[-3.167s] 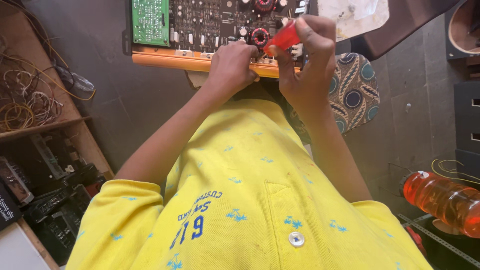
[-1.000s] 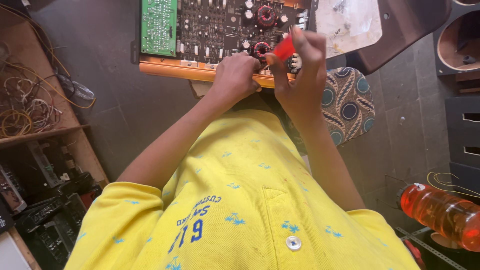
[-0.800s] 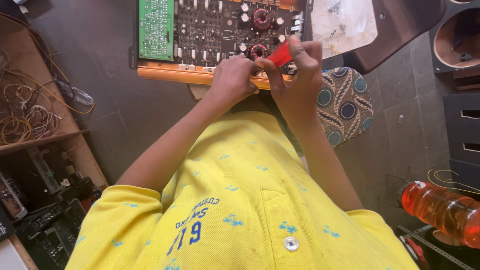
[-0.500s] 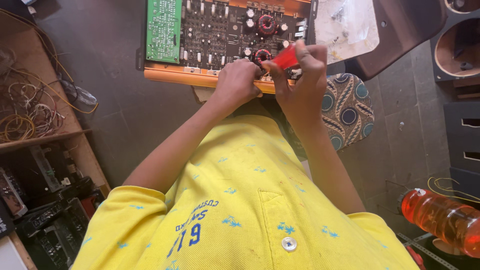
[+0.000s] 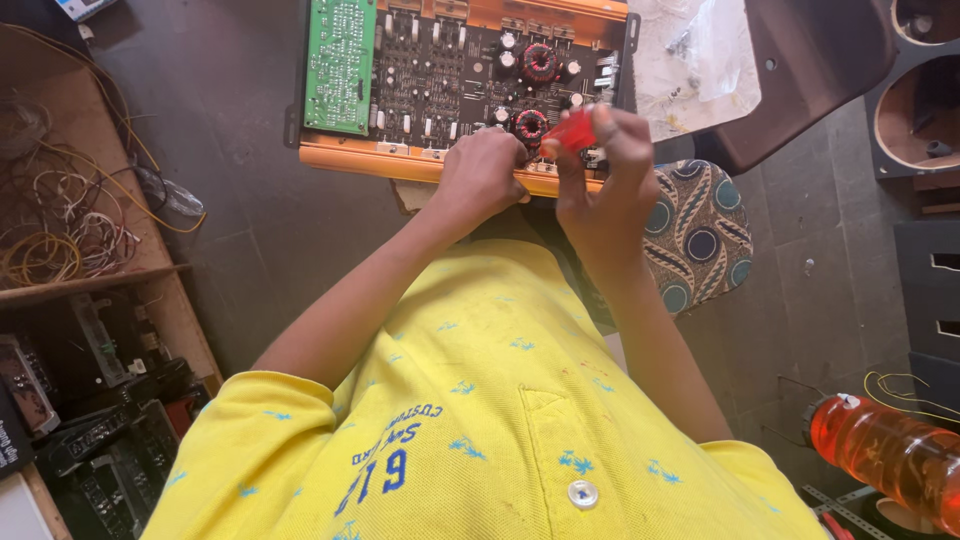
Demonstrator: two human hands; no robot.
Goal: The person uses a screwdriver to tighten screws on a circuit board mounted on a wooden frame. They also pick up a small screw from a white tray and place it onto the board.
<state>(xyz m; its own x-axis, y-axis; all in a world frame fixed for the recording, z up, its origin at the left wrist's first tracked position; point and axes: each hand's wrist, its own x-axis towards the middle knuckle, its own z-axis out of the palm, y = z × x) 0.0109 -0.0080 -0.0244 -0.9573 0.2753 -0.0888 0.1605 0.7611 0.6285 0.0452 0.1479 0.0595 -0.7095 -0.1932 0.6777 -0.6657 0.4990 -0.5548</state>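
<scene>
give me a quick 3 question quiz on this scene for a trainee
1. True or false: the right hand grips a red tool handle over the open amplifier.
2. Multiple choice: where does the left hand rest? A) on the orange bottle B) at the near edge of the amplifier C) on the tangled wires
3. Fill in: the small board at the amplifier's left end is ____ in colour.

Key: 1 true; 2 B; 3 green
</scene>
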